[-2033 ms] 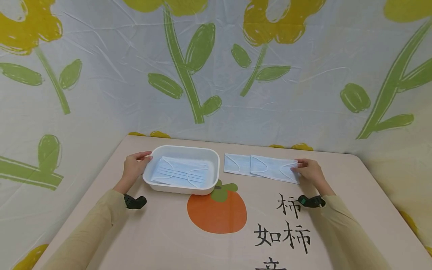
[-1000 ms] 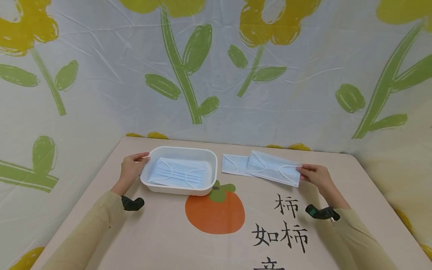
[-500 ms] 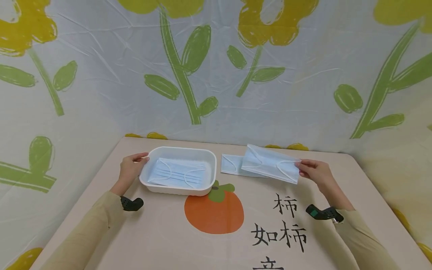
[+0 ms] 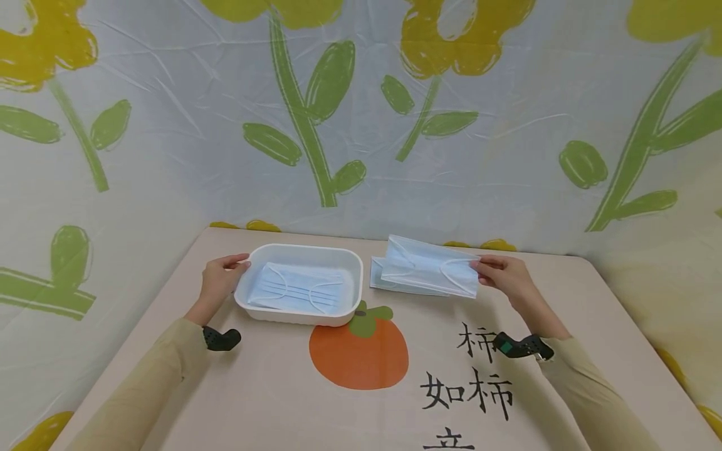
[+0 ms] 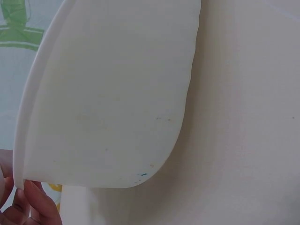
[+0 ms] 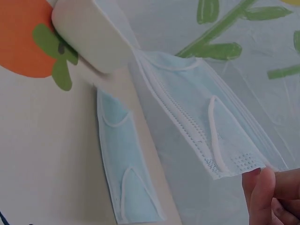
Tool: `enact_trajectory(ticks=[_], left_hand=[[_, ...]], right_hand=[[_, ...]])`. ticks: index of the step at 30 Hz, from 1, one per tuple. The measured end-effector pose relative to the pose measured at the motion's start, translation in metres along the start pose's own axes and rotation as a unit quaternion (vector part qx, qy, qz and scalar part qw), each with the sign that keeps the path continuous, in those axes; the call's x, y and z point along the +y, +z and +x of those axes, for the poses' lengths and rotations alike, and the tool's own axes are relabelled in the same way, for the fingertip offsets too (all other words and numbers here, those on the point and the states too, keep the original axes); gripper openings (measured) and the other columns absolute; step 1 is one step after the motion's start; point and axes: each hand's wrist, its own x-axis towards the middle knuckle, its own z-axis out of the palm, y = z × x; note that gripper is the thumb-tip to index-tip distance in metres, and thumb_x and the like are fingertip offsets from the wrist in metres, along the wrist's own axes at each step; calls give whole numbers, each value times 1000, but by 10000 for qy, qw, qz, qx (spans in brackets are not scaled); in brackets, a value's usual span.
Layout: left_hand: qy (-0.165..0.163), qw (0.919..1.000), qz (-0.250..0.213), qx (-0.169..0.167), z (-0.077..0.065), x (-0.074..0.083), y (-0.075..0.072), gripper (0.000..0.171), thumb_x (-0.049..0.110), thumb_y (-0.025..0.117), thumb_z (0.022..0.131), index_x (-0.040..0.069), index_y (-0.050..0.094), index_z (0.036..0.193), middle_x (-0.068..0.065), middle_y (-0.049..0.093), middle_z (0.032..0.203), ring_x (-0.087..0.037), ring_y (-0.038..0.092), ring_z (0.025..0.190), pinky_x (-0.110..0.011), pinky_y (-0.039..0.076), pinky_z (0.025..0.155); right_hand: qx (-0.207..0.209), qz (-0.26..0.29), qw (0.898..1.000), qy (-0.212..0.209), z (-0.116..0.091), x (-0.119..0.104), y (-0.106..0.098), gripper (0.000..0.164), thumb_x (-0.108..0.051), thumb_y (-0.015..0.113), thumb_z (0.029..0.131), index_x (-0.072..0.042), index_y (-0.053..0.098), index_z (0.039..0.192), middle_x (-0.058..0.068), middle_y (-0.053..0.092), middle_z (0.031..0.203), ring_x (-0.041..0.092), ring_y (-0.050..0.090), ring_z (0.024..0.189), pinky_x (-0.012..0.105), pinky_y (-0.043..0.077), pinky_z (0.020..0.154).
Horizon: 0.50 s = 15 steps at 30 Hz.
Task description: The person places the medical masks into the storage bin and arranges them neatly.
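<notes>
A white plastic tub [image 4: 301, 317] stands at the back left of the table with pale blue face masks [image 4: 299, 289] lying inside. My left hand [image 4: 219, 282] pinches the tub's left rim between thumb and fingers; the left wrist view shows that grip [image 5: 35, 201] at the rim's corner. My right hand [image 4: 507, 275] pinches the right end of a face mask [image 4: 430, 266], held up off the table with its ear loops showing. Beneath it a second mask [image 6: 125, 159] lies flat on the table, partly covered in the head view.
The pale table cover [image 4: 254, 388] has a printed orange persimmon [image 4: 358, 354] and black characters [image 4: 468, 391]. A white cloth with flowers [image 4: 361, 169] hangs behind the table. Both wrists wear dark straps.
The right hand has lifted the top mask from the one below, first drawing it slightly right, then carrying it up and left. The left hand has stayed on the tub's rim.
</notes>
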Motion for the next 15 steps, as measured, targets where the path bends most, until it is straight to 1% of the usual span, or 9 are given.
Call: enact_trajectory(ticks=[2, 3, 5, 7, 8, 11, 14, 15], left_hand=[[58, 9999, 55, 90, 11, -12, 4, 35, 28, 60, 95, 13, 64, 126, -14, 61, 113, -24, 53, 92, -17, 43, 45], [101, 9999, 83, 105, 18, -20, 6, 36, 30, 60, 95, 14, 63, 126, -14, 62, 114, -24, 53, 92, -16, 44, 47], [181, 9996, 126, 161, 30, -33, 12, 36, 34, 60, 94, 16, 64, 126, -12, 62, 113, -23, 54, 92, -15, 46, 53], [229, 9993, 160, 231, 40, -44, 16, 37, 36, 61, 94, 17, 65, 125, -11, 63, 111, -23, 55, 91, -18, 50, 61], [229, 9993, 166, 244, 44, -49, 18, 37, 37, 61, 93, 18, 65, 125, -11, 63, 111, -23, 55, 91, -19, 51, 63], [205, 9993, 166, 283, 49, -53, 20, 35, 36, 61, 93, 20, 65, 124, -9, 63, 109, -23, 55, 91, -21, 52, 64], [289, 9991, 201, 217, 48, -53, 18, 38, 39, 61, 93, 19, 64, 125, -10, 62, 109, -22, 55, 89, -19, 51, 61], [284, 9992, 207, 182, 44, -48, 16, 38, 38, 61, 93, 18, 64, 126, -10, 62, 110, -22, 54, 89, -17, 49, 57]], right_hand=[[-15, 4, 9999, -115, 0, -5, 4, 52, -26, 59, 95, 10, 48, 132, -11, 57, 88, 0, 59, 71, 12, 52, 70], [-19, 9, 9999, -165, 0, -7, 5, 52, -26, 59, 95, 9, 48, 132, -11, 57, 88, 1, 60, 71, 13, 53, 70], [-21, 21, 9996, -269, 0, -10, 9, 51, -25, 60, 95, 10, 49, 131, -10, 58, 88, 1, 60, 72, 13, 53, 70], [-38, 40, 9994, -346, 0, -13, 13, 51, -25, 60, 95, 10, 50, 131, -10, 58, 88, 1, 60, 71, 14, 53, 71], [-49, 76, 9993, -371, -1, -14, 15, 51, -24, 60, 95, 10, 50, 130, -11, 58, 88, 1, 60, 71, 14, 53, 70], [-97, 253, 9990, -362, -1, -17, 23, 49, -22, 61, 94, 11, 50, 129, -12, 58, 85, 1, 59, 70, 13, 53, 69], [-164, 394, 9987, -293, -1, -20, 33, 49, -22, 62, 94, 11, 50, 129, -13, 59, 83, 1, 58, 69, 13, 52, 67], [-187, 413, 9986, -257, -1, -20, 36, 49, -22, 62, 94, 11, 51, 128, -13, 59, 83, 1, 58, 69, 12, 52, 67]])
